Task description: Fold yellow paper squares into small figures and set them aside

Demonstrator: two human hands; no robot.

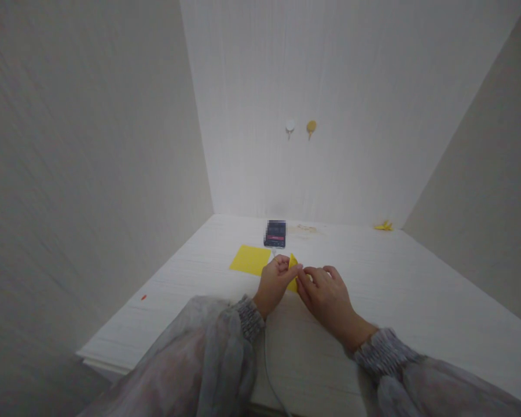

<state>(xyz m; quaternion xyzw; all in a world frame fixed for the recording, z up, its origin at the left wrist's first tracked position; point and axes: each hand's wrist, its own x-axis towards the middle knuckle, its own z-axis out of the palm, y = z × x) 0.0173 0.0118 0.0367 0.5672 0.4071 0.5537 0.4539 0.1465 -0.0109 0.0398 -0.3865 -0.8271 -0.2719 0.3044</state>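
Observation:
Between my hands is a small folded piece of yellow paper, held just above the white table. My left hand pinches its left side between thumb and fingers. From the other side, my right hand has its fingertips closed at the paper's right edge, close to my left thumb. Part of the paper is hidden behind the fingers. A flat yellow sheet lies on the table just beyond and left of my left hand.
A phone stands near the back wall, a cable running toward me. A folded yellow paper figure sits in the back right corner. A small orange-red bit lies at left. Two hooks, white and yellow, are on the wall.

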